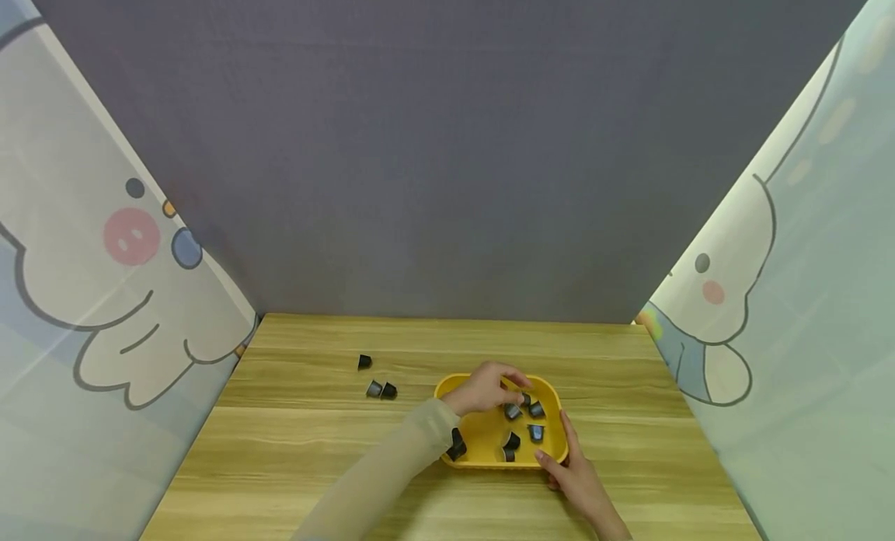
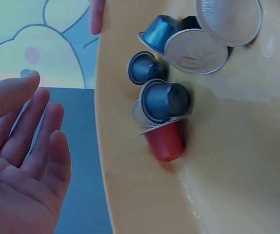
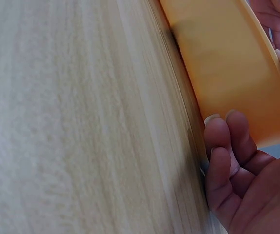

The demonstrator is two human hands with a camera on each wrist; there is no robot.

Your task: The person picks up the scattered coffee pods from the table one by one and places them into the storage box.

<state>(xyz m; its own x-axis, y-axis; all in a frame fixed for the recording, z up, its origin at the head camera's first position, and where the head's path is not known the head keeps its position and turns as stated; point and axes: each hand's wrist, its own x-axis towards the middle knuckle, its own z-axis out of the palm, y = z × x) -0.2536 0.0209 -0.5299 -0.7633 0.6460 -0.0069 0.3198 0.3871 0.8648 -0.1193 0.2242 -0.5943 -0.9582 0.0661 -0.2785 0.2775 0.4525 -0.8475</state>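
A yellow plastic tray with coffee capsules scattered in it stands on the table. My left hand reaches over the tray's far part, above dark capsules. In the left wrist view nothing shows between its loosely bent fingers. There, a red capsule lies against a dark blue capsule, and others show silvery lids. My right hand grips the tray's near right corner, thumb at the rim. In the right wrist view its curled fingers touch the outer wall.
Left of the tray, a black capsule lies alone on the wooden table. Nearer, a grey capsule and another black capsule lie side by side. A grey backdrop rises behind; cartoon-printed sheets flank both sides.
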